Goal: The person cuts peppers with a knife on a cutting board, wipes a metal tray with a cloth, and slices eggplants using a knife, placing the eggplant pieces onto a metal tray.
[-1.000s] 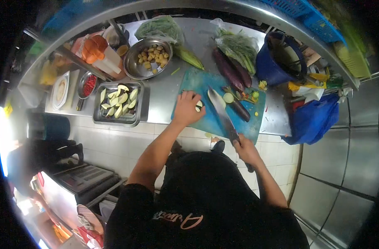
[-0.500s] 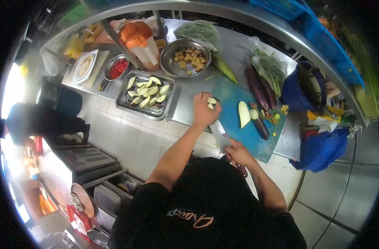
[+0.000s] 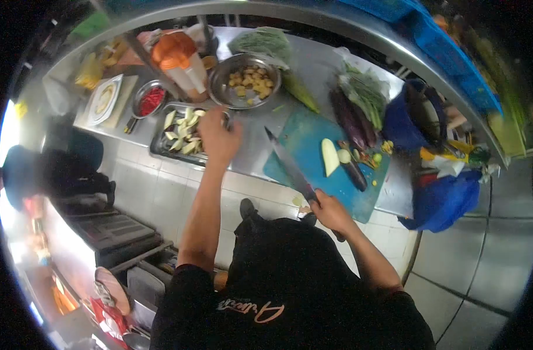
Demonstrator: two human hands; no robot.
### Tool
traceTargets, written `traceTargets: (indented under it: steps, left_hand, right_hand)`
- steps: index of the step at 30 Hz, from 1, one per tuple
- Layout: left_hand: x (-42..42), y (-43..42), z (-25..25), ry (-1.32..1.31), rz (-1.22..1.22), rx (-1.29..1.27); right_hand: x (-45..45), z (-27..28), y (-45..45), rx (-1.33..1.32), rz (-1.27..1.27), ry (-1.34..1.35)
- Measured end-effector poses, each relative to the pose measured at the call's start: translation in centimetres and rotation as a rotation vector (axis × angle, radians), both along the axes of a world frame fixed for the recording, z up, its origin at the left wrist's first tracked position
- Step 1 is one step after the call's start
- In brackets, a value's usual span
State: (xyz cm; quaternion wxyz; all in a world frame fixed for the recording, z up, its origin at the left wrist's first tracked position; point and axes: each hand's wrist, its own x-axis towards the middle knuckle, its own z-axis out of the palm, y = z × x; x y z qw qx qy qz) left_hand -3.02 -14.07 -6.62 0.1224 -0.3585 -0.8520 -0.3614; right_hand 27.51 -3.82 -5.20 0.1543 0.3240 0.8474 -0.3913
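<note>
My left hand point(image 3: 218, 135) is over the right end of a metal tray point(image 3: 155, 146) that holds several cut eggplant pieces point(image 3: 182, 131). Its fingers are bent and smeared, and a small dark piece shows beside them; the hold is unclear. My right hand point(image 3: 331, 211) grips the handle of a large knife point(image 3: 291, 167), its blade over the left part of a blue-green cutting board point(image 3: 301, 131). On the board lie a pale cut eggplant half point(image 3: 329, 157), a dark eggplant piece point(image 3: 354, 175) and small scraps point(image 3: 368, 158).
Behind are a steel bowl of yellowish chunks point(image 3: 220, 96), bagged greens point(image 3: 260, 44) and whole eggplants point(image 3: 348, 119). A blue bucket point(image 3: 403, 125) stands right. A bowl of red peppers point(image 3: 151, 102) and an orange-lidded container point(image 3: 182, 64) are left. A person point(image 3: 50, 169) is far left.
My left hand has moved left from the board's edge to the tray. The knife has swung from beside that hand back over the board. The camera view has shifted.
</note>
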Motion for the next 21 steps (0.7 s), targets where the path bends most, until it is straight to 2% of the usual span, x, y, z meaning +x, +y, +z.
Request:
traceTargets:
  steps: [1, 5, 8, 11, 14, 17, 18, 20, 21]
  left_hand:
    - [1.7, 1.6, -0.3, -0.145, -0.218, -0.019]
    - [10.2, 8.6, -2.3, 0.089, -0.875, -0.124]
    - [13.2, 12.3, -4.0, 0.180, -1.065, -0.388]
    - [13.1, 13.4, -2.5, 0.099, -1.106, -0.624]
    - [11.4, 12.7, -3.1, -0.020, -1.063, -0.561]
    - [9.5, 10.0, -1.9, -0.160, -0.836, -0.464]
    - [9.1, 9.0, -2.1, -0.117, -0.843, -0.508]
    - [9.0, 6.9, -2.9, -0.038, -0.849, -0.591]
    - [9.5, 6.2, -2.9, -0.066, -0.830, -0.539]
  right_hand:
    - [1.8, -2.1, 0.0, 0.004, -0.009, 0.047]
    - [5.2, -3.1, -0.9, -0.092, -0.039, 0.069]
    - [5.9, -2.8, -0.8, -0.186, -0.058, 0.073]
    - [6.7, -1.4, -0.9, -0.202, -0.121, 0.105]
    - [8.5, -1.5, -0.6, -0.265, -0.159, 0.086]
    - [10.6, -1.1, -0.4, -0.389, -0.426, 0.049]
    - [11.5, -1.0, -0.5, -0.419, -0.527, 0.055]
    - [12.9, -3.7, -0.5, 0.004, -0.431, 0.132]
    - [12.7, -3.2, -0.5, 0.072, -0.363, 0.144]
